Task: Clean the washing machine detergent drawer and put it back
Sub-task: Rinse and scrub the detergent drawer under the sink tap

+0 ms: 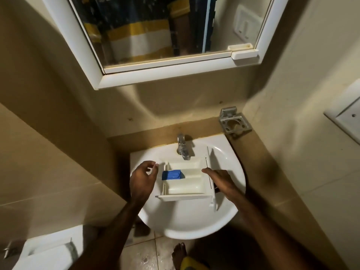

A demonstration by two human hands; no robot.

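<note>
Your left hand hovers just left of the drawer, fingers loosely curled and holding nothing. Your right hand lies along the drawer's right end, fingers straight; whether it presses the drawer you cannot tell from here. The drawer sits across the sink, open side up, right under the tap, likely so water runs into its compartments. A blue insert sits at its left end. No readable writing shows.

Glossy white ceramic sink; matt cream plastic detergent drawer with blue plastic insert; shiny metal tap.
</note>
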